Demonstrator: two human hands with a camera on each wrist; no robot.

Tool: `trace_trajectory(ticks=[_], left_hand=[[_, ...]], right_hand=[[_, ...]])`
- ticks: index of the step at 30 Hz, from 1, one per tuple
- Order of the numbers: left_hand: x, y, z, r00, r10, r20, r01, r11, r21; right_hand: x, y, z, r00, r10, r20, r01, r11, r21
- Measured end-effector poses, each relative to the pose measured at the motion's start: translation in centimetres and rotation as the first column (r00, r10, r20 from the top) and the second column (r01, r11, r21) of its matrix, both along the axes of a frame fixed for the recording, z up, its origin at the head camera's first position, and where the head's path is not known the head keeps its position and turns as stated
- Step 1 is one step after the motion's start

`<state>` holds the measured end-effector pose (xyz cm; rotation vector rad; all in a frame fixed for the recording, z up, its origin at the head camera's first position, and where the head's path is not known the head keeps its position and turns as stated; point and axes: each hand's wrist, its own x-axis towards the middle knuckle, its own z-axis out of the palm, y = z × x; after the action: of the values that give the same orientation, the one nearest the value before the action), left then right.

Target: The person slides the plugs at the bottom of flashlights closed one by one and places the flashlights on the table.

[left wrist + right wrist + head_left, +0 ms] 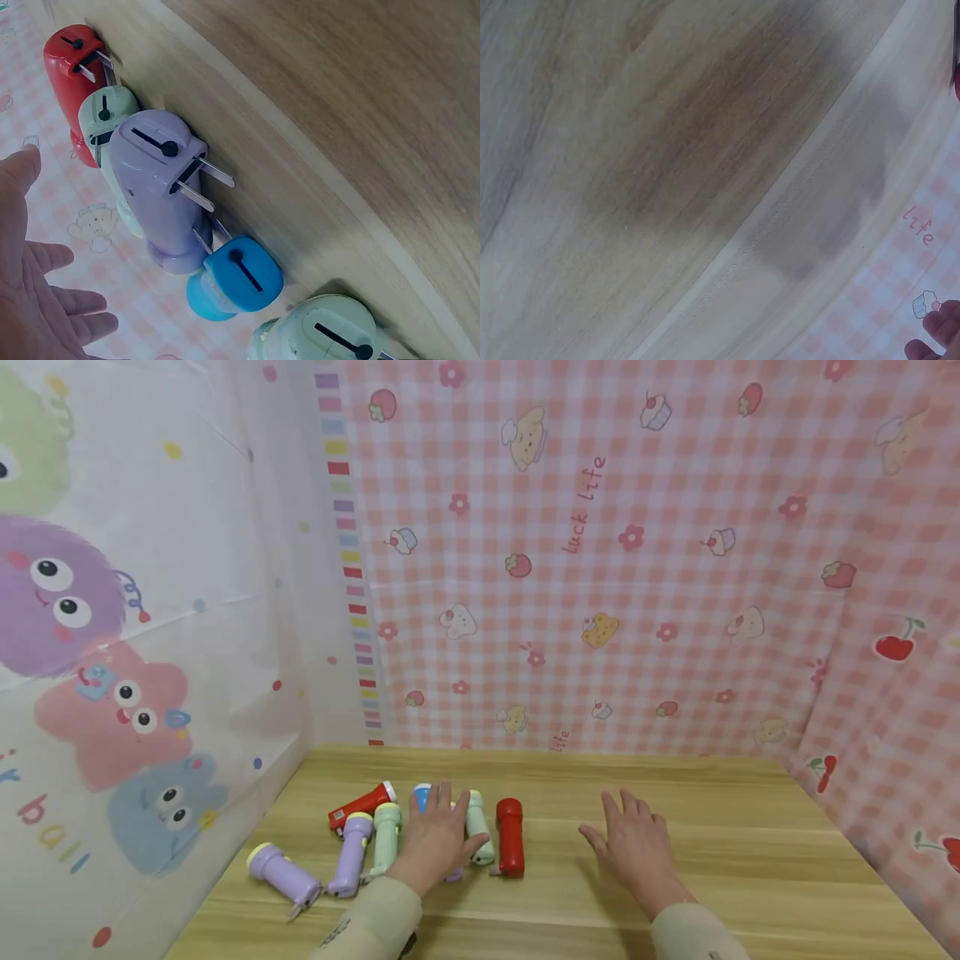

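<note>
My left hand (437,843) hovers with spread fingers over a row of small flashlights, holding none. Partly hidden beneath it are a blue flashlight (246,274) and a purple flashlight (156,187), whose metal plug prongs stick out in the left wrist view. Just right of that hand lie a mint green flashlight (478,831) and a red flashlight (510,839). On its other side are another green flashlight (387,835), a purple one (351,856) and a slanted red one (362,806). My right hand (637,847) is held with fingers apart over bare wood, its shadow below.
One more purple flashlight (285,875) lies slanted at the far left of the wooden table (750,860). A pink checked cloth (600,568) hangs behind and to the right, and a white cartoon sheet (247,568) hangs on the left.
</note>
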<state>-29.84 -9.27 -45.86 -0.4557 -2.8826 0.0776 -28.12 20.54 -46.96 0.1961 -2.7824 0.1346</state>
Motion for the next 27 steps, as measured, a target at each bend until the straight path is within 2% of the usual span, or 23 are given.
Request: trace_trajectory(ticks=[4, 10, 18, 27], left_hand=[[0.1, 0.0, 0.0, 1.000, -0.003, -0.015, 0.003, 1.000, 0.005], [0.2, 0.0, 0.4, 0.997, -0.043, -0.069, 0.045, 0.999, 0.021], [0.0, 0.4, 0.6, 0.999, -0.032, -0.013, 0.032, 0.999, 0.040], [-0.1, 1.2, 0.8, 0.999, -0.043, 0.016, 0.042, 0.998, 0.045]], right_hand=[[0.1, 0.0, 0.0, 1.000, -0.003, -0.001, 0.003, 1.000, 0.006], [0.3, -0.1, 0.4, 0.999, -0.005, 0.034, 0.005, 1.000, 0.018], [0.5, -0.2, 0.7, 0.997, 0.000, 0.071, -0.002, 1.000, 0.028], [0.6, 0.1, 0.6, 0.999, -0.002, 0.041, 0.000, 0.999, 0.048]])
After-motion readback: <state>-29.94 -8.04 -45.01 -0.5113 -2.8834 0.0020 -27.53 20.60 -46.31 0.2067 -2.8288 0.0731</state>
